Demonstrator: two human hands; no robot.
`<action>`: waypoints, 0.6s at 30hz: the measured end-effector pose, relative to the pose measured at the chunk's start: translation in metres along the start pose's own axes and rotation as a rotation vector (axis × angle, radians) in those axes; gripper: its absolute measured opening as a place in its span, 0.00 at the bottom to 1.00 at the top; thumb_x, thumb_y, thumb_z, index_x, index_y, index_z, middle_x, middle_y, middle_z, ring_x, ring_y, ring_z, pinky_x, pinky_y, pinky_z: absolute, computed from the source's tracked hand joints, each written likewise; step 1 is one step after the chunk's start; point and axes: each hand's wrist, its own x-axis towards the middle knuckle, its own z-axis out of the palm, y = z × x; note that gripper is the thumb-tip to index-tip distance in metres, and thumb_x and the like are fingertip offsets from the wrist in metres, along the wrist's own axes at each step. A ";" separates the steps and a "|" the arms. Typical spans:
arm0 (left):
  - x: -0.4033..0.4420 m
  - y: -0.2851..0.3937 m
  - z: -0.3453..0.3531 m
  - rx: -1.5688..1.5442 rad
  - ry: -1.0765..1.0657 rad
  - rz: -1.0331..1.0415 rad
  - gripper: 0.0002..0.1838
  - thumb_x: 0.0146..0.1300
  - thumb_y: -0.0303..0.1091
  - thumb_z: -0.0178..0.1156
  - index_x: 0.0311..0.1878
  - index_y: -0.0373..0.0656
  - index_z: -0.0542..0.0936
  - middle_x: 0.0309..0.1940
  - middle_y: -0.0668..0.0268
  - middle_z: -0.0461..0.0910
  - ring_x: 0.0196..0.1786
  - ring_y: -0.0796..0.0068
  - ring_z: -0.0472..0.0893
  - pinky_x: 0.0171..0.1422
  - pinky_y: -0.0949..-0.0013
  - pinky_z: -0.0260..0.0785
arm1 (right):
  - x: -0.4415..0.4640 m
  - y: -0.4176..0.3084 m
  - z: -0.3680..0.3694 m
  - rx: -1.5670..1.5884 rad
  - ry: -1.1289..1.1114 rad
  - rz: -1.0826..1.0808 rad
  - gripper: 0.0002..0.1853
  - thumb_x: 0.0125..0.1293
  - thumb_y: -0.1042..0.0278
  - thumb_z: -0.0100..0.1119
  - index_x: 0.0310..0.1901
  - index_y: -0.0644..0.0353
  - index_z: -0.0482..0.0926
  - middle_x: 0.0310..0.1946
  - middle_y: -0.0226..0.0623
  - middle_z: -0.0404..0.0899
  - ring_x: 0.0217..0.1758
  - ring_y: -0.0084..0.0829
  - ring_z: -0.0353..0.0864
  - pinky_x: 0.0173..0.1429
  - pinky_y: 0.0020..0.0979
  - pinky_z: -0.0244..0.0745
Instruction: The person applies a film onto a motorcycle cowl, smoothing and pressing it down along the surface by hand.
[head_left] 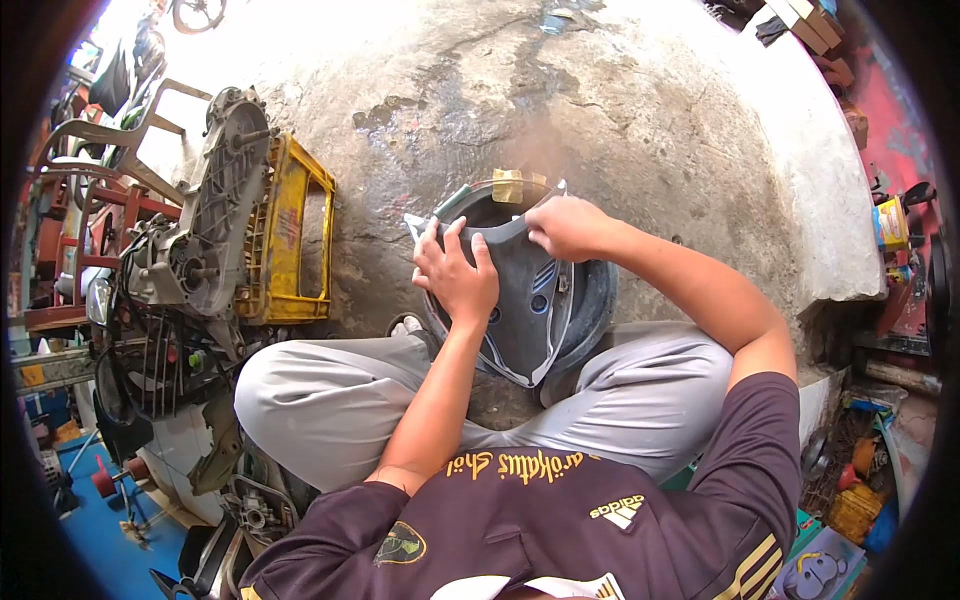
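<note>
A dark grey, shield-shaped plastic panel (522, 300) with pale edges and two round blue-ringed holes lies between my bent legs, its point toward me. Beneath it is a round black tub or tyre-like ring (598, 305), with yellowish tape (507, 186) on its far rim. My left hand (457, 265) lies on the panel's left side with fingers spread. At the panel's upper right corner my right hand (565, 228) is closed, its fingers curled around something small that I cannot make out.
On the left stand a yellow crate (318, 240), a metal engine casing (222, 200) and a brown chair (130, 150). Wet concrete floor (640, 130) stretches ahead. A pale ledge (835, 240) and cluttered parts are on the right.
</note>
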 end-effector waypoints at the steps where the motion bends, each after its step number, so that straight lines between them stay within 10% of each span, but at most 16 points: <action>1: 0.000 0.000 0.000 -0.001 -0.002 -0.003 0.21 0.71 0.46 0.63 0.65 0.56 0.83 0.75 0.60 0.70 0.80 0.53 0.62 0.78 0.38 0.49 | -0.003 -0.003 -0.001 0.019 -0.113 -0.012 0.11 0.69 0.61 0.63 0.39 0.61 0.87 0.39 0.51 0.89 0.48 0.54 0.89 0.56 0.51 0.82; 18: 0.000 -0.003 0.002 -0.005 0.006 0.020 0.22 0.70 0.47 0.63 0.65 0.55 0.82 0.75 0.58 0.70 0.79 0.51 0.62 0.77 0.36 0.49 | -0.007 -0.013 -0.014 0.040 -0.433 0.018 0.11 0.68 0.63 0.64 0.44 0.59 0.90 0.44 0.50 0.90 0.51 0.52 0.89 0.58 0.49 0.83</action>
